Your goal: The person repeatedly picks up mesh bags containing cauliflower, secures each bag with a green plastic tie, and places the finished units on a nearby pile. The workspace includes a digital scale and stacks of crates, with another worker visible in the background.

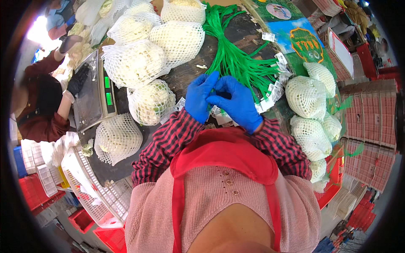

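My left hand [201,96] and my right hand [235,101], both in blue gloves, meet at the fingertips over the table's near edge. Whether something thin is between the fingers cannot be told. Just beyond them lies a bundle of green mesh net strips [232,57] with white printed tags [276,91] at their ends. To the left stand several cauliflowers in white foam nets, the nearest cauliflower [151,102] close to my left hand and another [118,139] nearer the table's corner. On the right, more foam-netted heads [306,97] sit in a group.
A co-worker's dark-gloved hand [77,80] rests on a weighing scale [90,91] at the left. A white plastic crate [95,189] stands below the table's left corner. A printed green cardboard box [286,28] lies at the back right, and stacked pinkish crates [368,117] are beyond.
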